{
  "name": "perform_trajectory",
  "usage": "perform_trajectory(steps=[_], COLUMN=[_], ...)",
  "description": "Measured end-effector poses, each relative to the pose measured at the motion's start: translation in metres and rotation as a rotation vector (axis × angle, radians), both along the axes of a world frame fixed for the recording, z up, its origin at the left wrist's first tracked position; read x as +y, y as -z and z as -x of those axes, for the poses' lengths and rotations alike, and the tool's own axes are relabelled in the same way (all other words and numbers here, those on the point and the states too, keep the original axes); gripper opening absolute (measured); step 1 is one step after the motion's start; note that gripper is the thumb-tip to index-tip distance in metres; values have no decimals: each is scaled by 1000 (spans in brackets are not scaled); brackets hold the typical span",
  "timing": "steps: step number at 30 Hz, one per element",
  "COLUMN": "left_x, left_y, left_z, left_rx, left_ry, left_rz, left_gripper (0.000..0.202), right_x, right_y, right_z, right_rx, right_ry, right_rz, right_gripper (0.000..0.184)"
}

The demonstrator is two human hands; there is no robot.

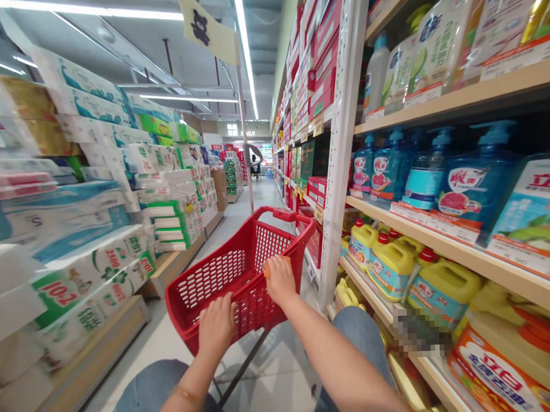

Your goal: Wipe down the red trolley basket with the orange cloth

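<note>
The left hand (217, 325) was closed over the near rim of a red plastic shopping basket (210, 283), its fingers curled down against the latticed wall, while the right hand (279, 281) gripped the rim further along, with a small orange piece (270, 267) showing under its fingers, though it was too small to identify. The basket sat tilted in front of the person, low over a pale tiled floor (167, 348), carried on a dark metal rod (244, 363), and a red handle (284, 215) lay across its far end. Beyond the far rim rose a thin pole (244, 141) topped by a cream flag (208, 34) printed with a dark bear. Just to the right stood a white perforated shelf upright (345, 137), with blue pump bottles (476, 175) on a wooden shelf and yellow jugs with red caps (389, 268) on the shelf below. A blurred patch (419, 330) covered part of the lower shelf edge. Wrapped packs of paper rolls (79, 279) were stacked high along the left side, on low wooden bases. The aisle ran narrow between these displays, and a distant person (255, 164) stood far down it, too small to make out clearly.
</note>
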State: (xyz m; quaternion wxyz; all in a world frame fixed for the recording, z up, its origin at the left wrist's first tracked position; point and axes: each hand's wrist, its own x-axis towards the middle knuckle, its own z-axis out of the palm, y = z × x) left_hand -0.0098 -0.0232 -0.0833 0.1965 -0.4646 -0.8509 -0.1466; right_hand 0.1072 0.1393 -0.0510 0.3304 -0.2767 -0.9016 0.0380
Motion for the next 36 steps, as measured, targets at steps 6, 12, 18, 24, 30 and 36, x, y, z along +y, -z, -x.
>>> perform_trajectory(steps=[6,12,18,24,30,36], left_x=[11,0,7,-12,9,19], left_y=[-6,-5,-3,2,3,6], left_z=[-4,10,0,6,-12,14], left_rx=[-72,-116,-165,-135,-141,-57], left_ry=[44,-91,134,381,500,328], left_rz=[61,251,196,139,176,206], left_gripper=[39,50,46,48,45,46], right_x=[-24,-5,-28,-3,-17,0], right_y=[8,0,14,8,27,24], right_z=[14,22,24,5,-23,-45], right_rx=[-107,-73,-107,-73,-57,-44], right_ry=[-263,-83,-302,-128,-173,-90], right_rz=[-59,22,-10,55,31,77], right_gripper=[45,41,37,23,35,30])
